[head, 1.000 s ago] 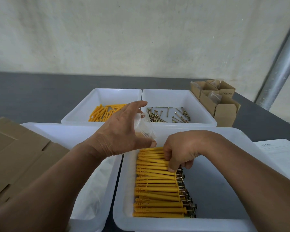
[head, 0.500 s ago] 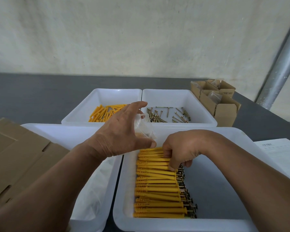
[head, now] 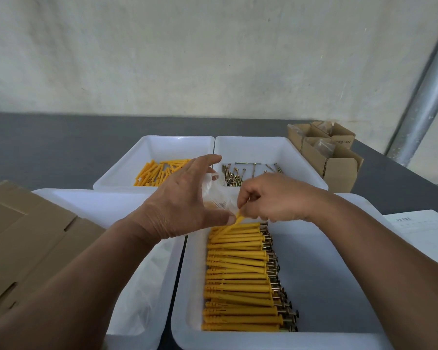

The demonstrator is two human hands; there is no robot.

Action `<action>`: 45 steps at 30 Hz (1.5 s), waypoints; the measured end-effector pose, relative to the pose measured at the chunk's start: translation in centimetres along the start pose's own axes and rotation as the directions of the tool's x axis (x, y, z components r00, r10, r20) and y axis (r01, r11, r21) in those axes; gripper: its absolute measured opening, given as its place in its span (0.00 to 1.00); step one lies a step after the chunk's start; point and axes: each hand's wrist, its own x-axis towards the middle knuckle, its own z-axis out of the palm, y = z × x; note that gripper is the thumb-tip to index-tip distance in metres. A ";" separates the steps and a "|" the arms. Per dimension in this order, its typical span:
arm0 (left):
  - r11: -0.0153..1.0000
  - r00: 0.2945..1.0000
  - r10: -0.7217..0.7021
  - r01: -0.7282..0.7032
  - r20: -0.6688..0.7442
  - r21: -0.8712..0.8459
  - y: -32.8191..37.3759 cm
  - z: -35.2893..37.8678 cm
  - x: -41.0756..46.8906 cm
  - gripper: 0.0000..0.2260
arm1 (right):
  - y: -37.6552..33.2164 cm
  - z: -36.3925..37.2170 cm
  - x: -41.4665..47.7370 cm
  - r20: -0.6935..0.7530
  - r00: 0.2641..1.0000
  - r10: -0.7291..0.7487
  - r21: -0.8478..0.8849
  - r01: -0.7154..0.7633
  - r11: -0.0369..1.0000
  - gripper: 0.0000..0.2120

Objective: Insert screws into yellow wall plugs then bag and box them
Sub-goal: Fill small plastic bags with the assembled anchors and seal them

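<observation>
Grey worktop (head: 48, 147) before a pale plastered wall; stock is divided among white plastic trays (head: 91, 200) so that each stage is kept within reach.
Far-left tray (head: 127, 162): loose yellow plastic wall plugs (head: 159, 170).
Far-right tray (head: 301, 160): loose brass-coloured screws (head: 234, 173).
Near-right tray (head: 339, 286): assembled plugs (head: 238, 274), ranked side by side with screw heads to the right, presumably for quick counting.
Small clear plastic bag (head: 220, 195): pinched by the left grip (head: 182, 203), thumb and fingers spread wide so that its mouth is kept open above that tray.
Single assembled yellow plug (head: 234, 221): pinched in the curled fingers of the right grip (head: 273, 200), raised aslant to the bag's lower edge; entry is judged not yet made.
Open brown cardboard boxes (head: 339, 168): stationed rear right, apparently for filled bags.
</observation>
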 end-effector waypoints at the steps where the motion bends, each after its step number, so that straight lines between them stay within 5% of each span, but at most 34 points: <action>1: 1.000 1.000 0.000 0.000 -0.002 -0.004 0.0 0.0 0.0 0.48 | -0.1 -0.2 0.1 -0.080 0.997 -0.007 0.003 0.007 1.000 0.03; 6: 1.000 1.000 -0.009 0.009 -0.022 -0.019 -0.1 -0.1 0.0 0.47 | 0.1 -1.8 -0.3 -0.495 0.867 0.061 0.088 -0.020 0.996 0.05; 11: 0.999 0.999 -0.024 0.023 -0.026 -0.026 -0.2 0.0 0.0 0.48 | 0.3 -2.8 -0.5 -0.692 0.714 0.108 0.289 0.138 0.947 0.08; 15: 0.999 1.000 -0.019 0.018 -0.025 -0.036 -0.1 0.0 0.1 0.49 | -0.3 -2.1 -0.2 -0.620 0.776 0.116 0.427 0.210 0.879 0.07; 21: 0.998 0.999 -0.012 0.009 -0.041 -0.058 0.1 0.1 0.1 0.50 | -1.4 0.2 0.2 -0.429 0.903 -0.003 0.406 0.195 0.893 0.04; 26: 0.998 0.998 -0.003 -0.001 -0.066 -0.061 -0.2 0.2 0.2 0.48 | -2.2 1.6 0.1 -0.369 0.919 -0.138 0.370 0.282 0.885 0.06; 39: 0.997 0.997 0.047 -0.051 -0.062 -0.062 0.2 0.2 0.2 0.47 | -2.8 2.3 -0.4 -0.127 0.980 -0.150 0.392 0.189 0.900 0.12; 45: 0.999 0.998 -0.003 0.000 -0.063 -0.048 0.0 0.1 0.2 0.46 | -1.9 1.0 0.0 -0.280 0.960 -0.019 0.357 0.123 0.926 0.12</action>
